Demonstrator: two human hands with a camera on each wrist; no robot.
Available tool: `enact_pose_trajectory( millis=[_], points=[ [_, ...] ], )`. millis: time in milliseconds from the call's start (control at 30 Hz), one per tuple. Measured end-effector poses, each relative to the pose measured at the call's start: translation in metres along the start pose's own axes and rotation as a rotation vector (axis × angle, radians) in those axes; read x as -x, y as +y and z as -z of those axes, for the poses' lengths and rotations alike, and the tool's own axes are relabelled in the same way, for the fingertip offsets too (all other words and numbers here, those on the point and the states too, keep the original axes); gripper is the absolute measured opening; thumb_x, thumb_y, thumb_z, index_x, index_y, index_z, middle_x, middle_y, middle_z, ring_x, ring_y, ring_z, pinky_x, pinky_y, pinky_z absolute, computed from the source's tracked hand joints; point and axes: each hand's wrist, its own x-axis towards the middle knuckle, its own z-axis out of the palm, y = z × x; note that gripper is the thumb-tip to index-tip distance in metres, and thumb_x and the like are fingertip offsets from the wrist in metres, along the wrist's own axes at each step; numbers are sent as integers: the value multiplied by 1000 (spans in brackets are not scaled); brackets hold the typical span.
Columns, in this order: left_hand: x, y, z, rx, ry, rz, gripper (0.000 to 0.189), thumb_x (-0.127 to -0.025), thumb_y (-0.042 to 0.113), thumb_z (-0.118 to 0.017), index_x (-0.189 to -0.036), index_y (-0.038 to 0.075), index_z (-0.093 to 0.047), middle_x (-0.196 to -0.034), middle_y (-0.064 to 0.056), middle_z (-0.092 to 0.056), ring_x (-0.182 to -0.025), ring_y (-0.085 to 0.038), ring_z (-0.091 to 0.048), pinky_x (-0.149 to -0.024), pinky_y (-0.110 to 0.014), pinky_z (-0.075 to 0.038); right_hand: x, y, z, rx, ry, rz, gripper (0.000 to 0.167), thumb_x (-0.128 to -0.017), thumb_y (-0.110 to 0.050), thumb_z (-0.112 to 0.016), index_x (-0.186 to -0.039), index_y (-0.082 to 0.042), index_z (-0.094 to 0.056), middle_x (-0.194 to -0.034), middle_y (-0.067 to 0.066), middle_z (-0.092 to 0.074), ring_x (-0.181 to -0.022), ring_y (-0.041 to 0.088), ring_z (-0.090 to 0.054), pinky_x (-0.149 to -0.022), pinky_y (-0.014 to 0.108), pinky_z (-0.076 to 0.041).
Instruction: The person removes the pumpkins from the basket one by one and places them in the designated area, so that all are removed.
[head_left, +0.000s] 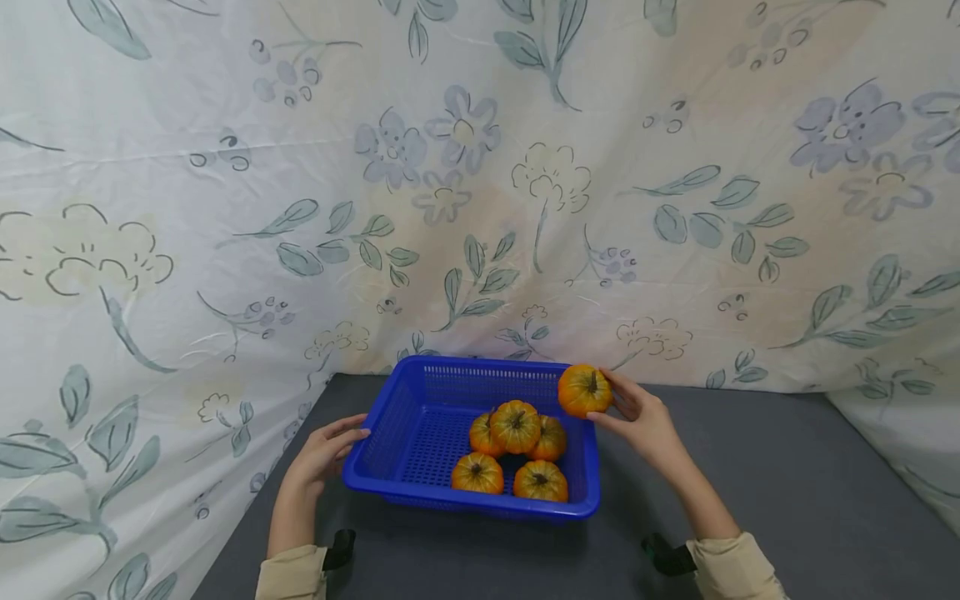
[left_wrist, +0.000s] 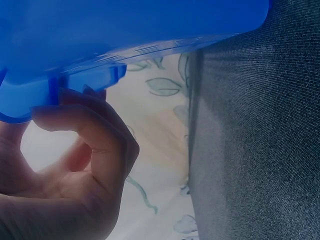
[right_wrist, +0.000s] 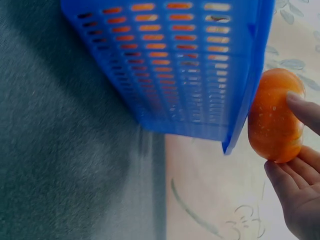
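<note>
A blue plastic basket (head_left: 471, 500) with slotted walls stands on the dark table, several small orange pumpkins (head_left: 516, 427) grouped in its right half. One of these sits on top of the others. At the basket's left side my left hand (head_left: 321, 457) grips the rim, its curled fingers meeting the blue edge (left_wrist: 90, 77) in the left wrist view. My right hand (head_left: 639, 423) holds another pumpkin (head_left: 584, 391) between thumb and fingers, at the back right corner of the rim. The right wrist view shows this pumpkin (right_wrist: 276, 116) right beside the rim, above the basket's wall.
The dark grey tabletop (head_left: 765, 475) extends to the right of the basket. Behind and to the left hangs a white cloth (head_left: 480, 208) printed with flowers and leaves, close to the basket's back edge. Each wrist wears a black strap (head_left: 340, 550).
</note>
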Motion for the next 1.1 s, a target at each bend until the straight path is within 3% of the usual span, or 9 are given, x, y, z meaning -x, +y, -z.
enact_pose_trajectory(
  millis=[567,833,1100],
  points=[
    [-1,3,-1,23,7,14,61,-91,26,-68,-143,4,-46,-109,3,-69,-91,-11,-69,-76,-31,-56,-5,22,13,19,116,-98,75,-89,-18,-71,-151,-4,-33,-154,23,-34,-139,39,-40,-102,40,-41],
    [0,1,0,6,8,9,61,-91,27,-68,-143,4,-47,-114,1,-68,-92,-11,-68,-78,-31,-56,-5,37,17,-7,128,-129,75,-89,-14,-71,-152,-2,-31,-155,25,-30,-141,40,-35,-103,39,-39],
    [-1,1,0,7,6,12,62,-91,28,-68,-144,5,-46,-115,1,-68,-92,-10,-68,-78,-31,-56,-4,57,17,62,114,-196,77,-90,-15,-71,-151,2,-29,-155,27,-29,-142,41,-33,-105,41,-38]
  ],
)
